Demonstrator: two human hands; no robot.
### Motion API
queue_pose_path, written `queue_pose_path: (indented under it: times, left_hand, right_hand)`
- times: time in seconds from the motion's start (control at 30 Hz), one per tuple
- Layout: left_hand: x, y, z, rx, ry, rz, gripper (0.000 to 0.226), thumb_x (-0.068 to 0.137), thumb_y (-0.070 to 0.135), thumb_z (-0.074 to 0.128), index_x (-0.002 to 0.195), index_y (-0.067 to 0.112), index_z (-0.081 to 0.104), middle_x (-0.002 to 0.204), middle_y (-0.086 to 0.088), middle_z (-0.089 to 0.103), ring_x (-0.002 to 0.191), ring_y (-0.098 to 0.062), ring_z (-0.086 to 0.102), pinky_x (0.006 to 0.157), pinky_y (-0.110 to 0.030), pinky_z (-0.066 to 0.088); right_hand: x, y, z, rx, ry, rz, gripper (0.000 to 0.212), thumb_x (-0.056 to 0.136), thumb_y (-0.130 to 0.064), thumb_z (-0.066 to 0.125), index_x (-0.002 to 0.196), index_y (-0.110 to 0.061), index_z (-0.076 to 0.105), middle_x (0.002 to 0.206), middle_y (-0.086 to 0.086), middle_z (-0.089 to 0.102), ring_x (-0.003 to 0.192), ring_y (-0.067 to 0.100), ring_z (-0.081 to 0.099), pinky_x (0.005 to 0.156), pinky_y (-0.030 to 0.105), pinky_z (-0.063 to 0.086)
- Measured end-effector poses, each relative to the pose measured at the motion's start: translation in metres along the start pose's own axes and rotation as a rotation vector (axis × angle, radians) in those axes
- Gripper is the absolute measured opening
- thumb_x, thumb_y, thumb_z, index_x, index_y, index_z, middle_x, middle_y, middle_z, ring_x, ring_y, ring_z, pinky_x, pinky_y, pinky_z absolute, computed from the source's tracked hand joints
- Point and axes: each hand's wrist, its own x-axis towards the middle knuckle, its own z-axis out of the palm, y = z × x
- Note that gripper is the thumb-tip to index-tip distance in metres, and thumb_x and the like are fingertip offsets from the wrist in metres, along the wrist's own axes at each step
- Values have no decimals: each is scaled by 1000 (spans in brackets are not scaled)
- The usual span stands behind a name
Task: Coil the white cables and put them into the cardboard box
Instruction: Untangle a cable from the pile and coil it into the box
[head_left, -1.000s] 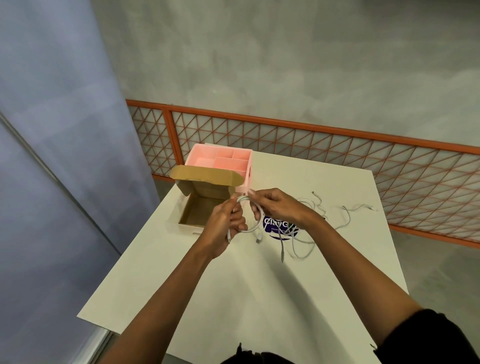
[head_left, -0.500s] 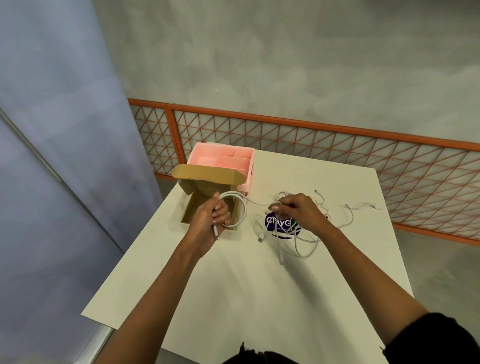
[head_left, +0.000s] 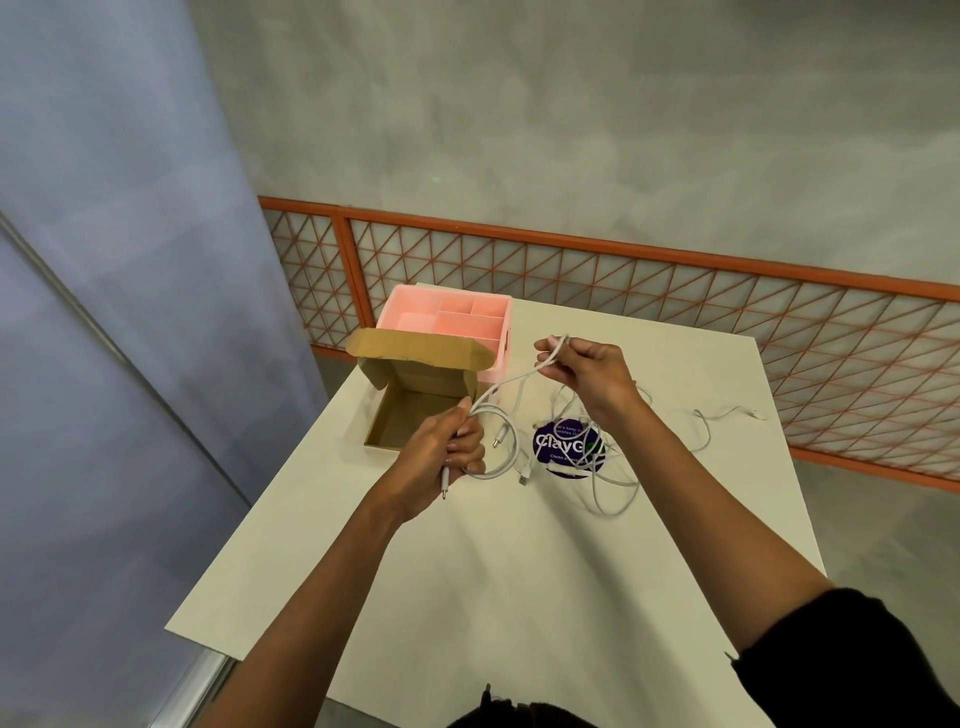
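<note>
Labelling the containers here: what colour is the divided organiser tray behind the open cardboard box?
The divided tray is pink, seen best in the head view.

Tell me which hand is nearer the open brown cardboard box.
Left. The left hand, gripping a looped white cable, sits at the open brown cardboard box's near right corner. The right hand pinches that cable's strand farther right, apart from the box.

We see a box of matt brown cardboard, rough along its flap edges. The cables look like smooth white plastic with shiny metal plug tips. The tray is matt pink plastic. The table has a smooth, matt top, and its sticker is slightly glossy.
</note>
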Motion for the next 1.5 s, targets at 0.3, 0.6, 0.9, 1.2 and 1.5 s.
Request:
queue_pose_path:
  times: [0.3,0.6,0.9,1.2,1.5]
  left_hand:
    - [5,-4,7,121,65,63,40,103,29,31,65,15,32,54,5,23,47,-7,21,50,-21,30]
    - [9,-10,4,169,184,95,37,103,30,33,69,19,46,60,1,24,48,-7,25,47,-18,34]
    - [13,-13,-7,138,286,86,37,102,31,35,70,13,40,59,1,24,47,-9,24,51,-22,32]
    - [15,-20,-8,296,362,163,33,102,30,37,72,23,48,55,8,29,50,-5,31,54,-22,34]
    - [15,-26,-9,378,341,160,29,102,30,35,84,20,54,62,2,32,54,-6,32,50,-14,36]
  right_hand:
    - [-22,11,24,-92,-148,286,5,83,5,65,86,9,67,67,10,70,63,19,67,57,19,57]
    - [-30,4,26,-493,-411,390,23,98,-27,48,104,-11,65,85,2,66,82,16,59,70,29,44]
    - [-41,-2,21,-361,-642,463,33,91,-11,60,121,0,55,83,0,60,80,9,60,71,27,54]
    - [-42,-22,35,-887,-513,248,18,84,-9,70,94,6,68,66,6,63,45,3,60,50,14,48]
    - [-40,-35,38,-635,-560,163,25,97,-5,49,114,3,64,82,-2,64,67,5,51,67,17,49]
